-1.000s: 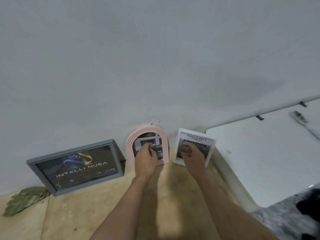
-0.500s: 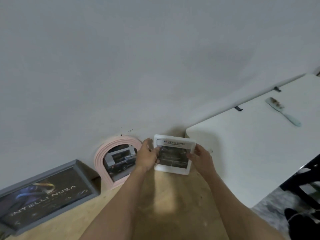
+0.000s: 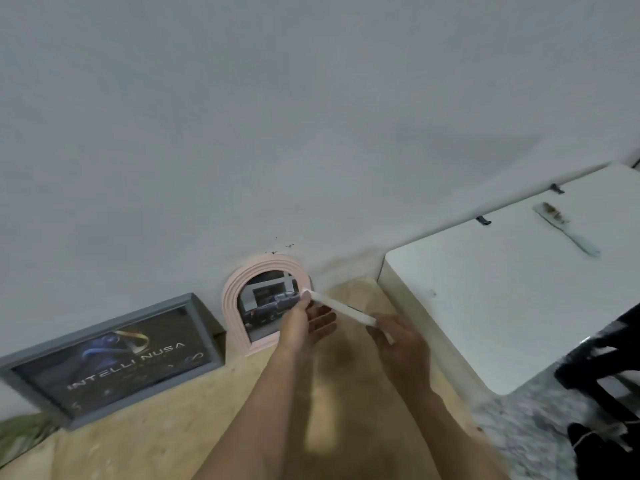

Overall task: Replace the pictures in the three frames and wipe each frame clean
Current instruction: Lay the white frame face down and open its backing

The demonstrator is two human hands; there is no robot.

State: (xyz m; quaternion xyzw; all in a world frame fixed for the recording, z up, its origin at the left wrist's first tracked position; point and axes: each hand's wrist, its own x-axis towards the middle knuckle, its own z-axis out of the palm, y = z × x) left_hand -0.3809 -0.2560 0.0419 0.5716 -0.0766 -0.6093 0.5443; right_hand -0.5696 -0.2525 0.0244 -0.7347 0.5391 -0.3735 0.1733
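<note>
A small white frame [image 3: 341,309] hangs in the air above the wooden tabletop, tipped so that only its thin edge shows. My left hand [image 3: 304,323] grips its left end and my right hand [image 3: 398,344] grips its right end. Behind my left hand a pink arched frame [image 3: 239,299] leans on the wall, holding a photo of a dark truck. Further left a grey rectangular frame [image 3: 110,355] with a dark "INTELLI NUSA" picture leans on the same wall. The white frame's picture is hidden from view.
The wooden tabletop [image 3: 173,427] runs along a plain grey wall. A white table [image 3: 502,299] stands to the right with a pale brush [image 3: 564,232] on it. Green leaves [image 3: 20,431] lie at the far left edge. A dark chair [image 3: 609,362] stands at the lower right.
Both hands took the white frame off the wall side, lifted it and tipped it from face-on to edge-on. My left hand left the pink frame one second ago.
</note>
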